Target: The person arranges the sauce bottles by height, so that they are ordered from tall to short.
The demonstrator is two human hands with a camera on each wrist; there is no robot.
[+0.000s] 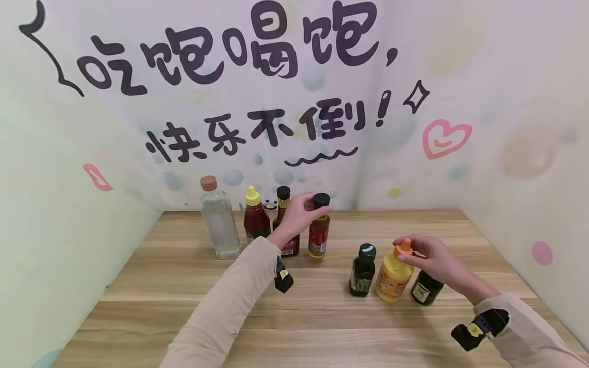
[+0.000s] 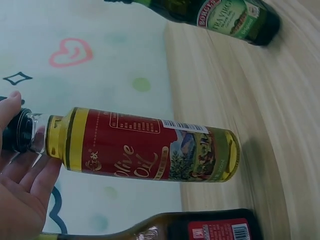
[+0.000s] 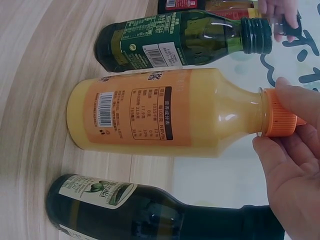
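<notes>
My left hand (image 1: 296, 217) grips the black cap of an olive oil bottle (image 1: 318, 237), which stands upright near the back of the table. In the left wrist view its red label reads "Olive Oil" and golden oil (image 2: 232, 155) shows at the base. Further right, my right hand (image 1: 437, 260) holds the orange cap (image 3: 279, 112) of a yellow squeeze bottle (image 1: 392, 278), thumb and fingers around it. A dark green bottle (image 1: 362, 273) stands just left of that squeeze bottle. Another dark bottle (image 1: 426, 289) stands to its right, partly hidden by my right hand.
At the back left stand a clear bottle (image 1: 221, 225) with a brown cap, a red sauce bottle (image 1: 256, 217) with a yellow nozzle, and a dark sauce bottle (image 1: 289, 250) partly behind my left hand. A printed cloth wall (image 1: 391, 168) borders the wooden table (image 1: 299, 327).
</notes>
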